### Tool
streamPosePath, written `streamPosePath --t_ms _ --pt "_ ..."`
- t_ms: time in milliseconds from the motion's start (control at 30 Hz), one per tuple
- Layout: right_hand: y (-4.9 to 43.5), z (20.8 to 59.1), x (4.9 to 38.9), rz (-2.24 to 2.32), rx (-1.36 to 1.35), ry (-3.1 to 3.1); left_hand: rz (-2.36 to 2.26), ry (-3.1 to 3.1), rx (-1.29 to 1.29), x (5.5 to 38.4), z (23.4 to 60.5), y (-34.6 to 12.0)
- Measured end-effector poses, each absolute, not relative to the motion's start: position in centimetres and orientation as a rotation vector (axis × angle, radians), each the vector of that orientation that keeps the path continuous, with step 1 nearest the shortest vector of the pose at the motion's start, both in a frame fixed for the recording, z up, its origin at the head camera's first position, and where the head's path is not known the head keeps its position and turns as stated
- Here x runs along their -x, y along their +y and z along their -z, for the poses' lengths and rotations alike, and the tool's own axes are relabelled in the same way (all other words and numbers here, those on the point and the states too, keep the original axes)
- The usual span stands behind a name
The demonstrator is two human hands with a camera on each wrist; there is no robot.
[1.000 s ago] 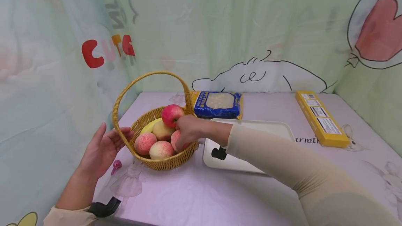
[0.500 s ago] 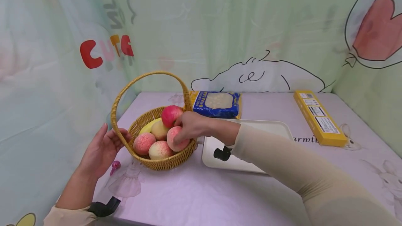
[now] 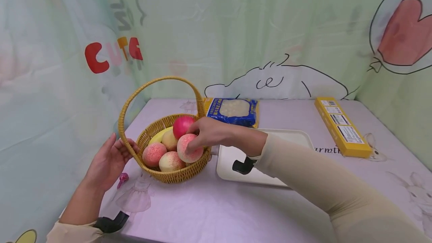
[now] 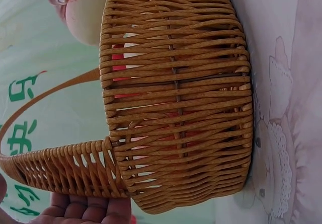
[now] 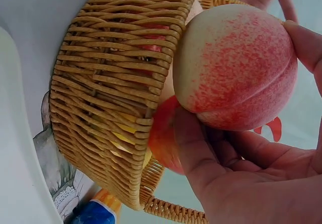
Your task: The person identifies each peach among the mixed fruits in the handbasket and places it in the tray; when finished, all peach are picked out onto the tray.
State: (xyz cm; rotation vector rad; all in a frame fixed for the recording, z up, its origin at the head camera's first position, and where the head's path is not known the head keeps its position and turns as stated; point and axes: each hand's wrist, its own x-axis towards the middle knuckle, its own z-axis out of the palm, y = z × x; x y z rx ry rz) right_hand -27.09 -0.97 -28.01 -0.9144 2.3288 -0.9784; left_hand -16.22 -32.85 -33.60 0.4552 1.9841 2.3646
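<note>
A pink-and-cream peach (image 3: 185, 149) is pinched between the thumb and fingers of my right hand (image 3: 216, 132), at the right rim of the wicker basket (image 3: 175, 177). In the right wrist view the peach (image 5: 236, 65) stands above the rim, clear of the weave. Inside the basket lie a red apple (image 3: 182, 126), another peach (image 3: 154, 154), a paler peach (image 3: 171, 161), a yellowish round fruit (image 3: 169, 140) and a partly hidden banana (image 3: 158, 136). My left hand (image 3: 108, 162) is at the basket's left side, its fingers against the handle (image 3: 123, 123) and its thumb raised apart.
A white tray (image 3: 233, 171) lies right of the basket, partly under my right arm. Behind it sits a blue-and-yellow pasta bag (image 3: 234, 110). A yellow box (image 3: 342, 128) lies at the far right. A small pink-wrapped lollipop (image 3: 123, 178) is beside my left hand.
My right hand has drawn the peach up and slightly left from among the other fruit, so more of it shows. The left hand has stayed at the handle.
</note>
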Motion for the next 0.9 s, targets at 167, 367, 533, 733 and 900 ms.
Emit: streamPosePath --t_ms 167,367,533,733,900 --pt "-0.1 27.9 26.8 1.031 0.895 2.276 -2.377 1.964 -0.463 16.2 33.6 -32.8" --pt "1.1 27.7 26.5 1.046 0.858 2.262 -2.376 1.977 -0.440 16.2 33.5 -32.7" --pt "2.3 27.5 26.6 1.117 0.860 2.222 -2.375 1.984 -0.429 16.3 33.5 -32.7" --pt "4.2 27.1 27.1 1.198 0.838 2.185 -2.373 1.960 -0.450 16.5 33.6 -32.7" --pt "5.7 26.9 28.0 1.235 0.789 2.179 -2.368 1.945 -0.478 16.6 33.7 -32.9"
